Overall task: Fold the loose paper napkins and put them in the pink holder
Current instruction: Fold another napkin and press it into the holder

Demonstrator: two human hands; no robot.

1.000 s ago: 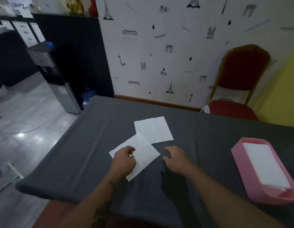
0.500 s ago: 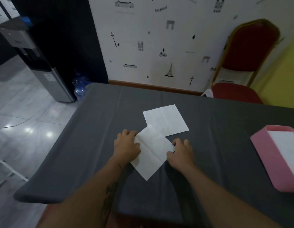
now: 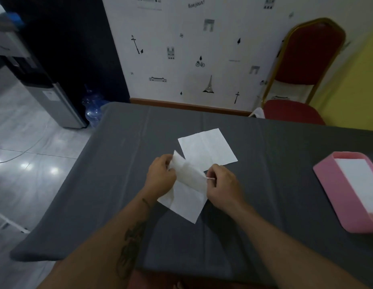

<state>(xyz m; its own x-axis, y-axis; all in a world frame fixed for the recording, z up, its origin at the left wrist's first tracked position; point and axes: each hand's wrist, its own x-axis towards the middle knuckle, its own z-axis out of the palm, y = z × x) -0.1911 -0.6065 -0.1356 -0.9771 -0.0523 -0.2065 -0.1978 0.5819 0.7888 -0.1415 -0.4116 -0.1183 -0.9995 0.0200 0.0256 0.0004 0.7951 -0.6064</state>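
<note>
A white paper napkin [image 3: 186, 192] lies near the middle of the grey table, its far half lifted and curling over toward me. My left hand [image 3: 160, 177] pinches its left edge and my right hand [image 3: 222, 184] pinches its right corner. A second napkin [image 3: 207, 150] lies flat just beyond, partly under the lifted one. The pink holder [image 3: 335, 197] sits at the right edge with white folded napkins [image 3: 363, 182] inside it.
The grey tablecloth [image 3: 119, 163] covers the whole table. A red chair with a gold frame [image 3: 302, 76] stands behind the far right corner. A water dispenser [image 3: 41, 88] and a blue bottle [image 3: 93, 107] stand on the tiled floor to the left.
Both hands moved from resting on the near napkin to gripping its sides and lifting its far half. The view also tilted down and closer.
</note>
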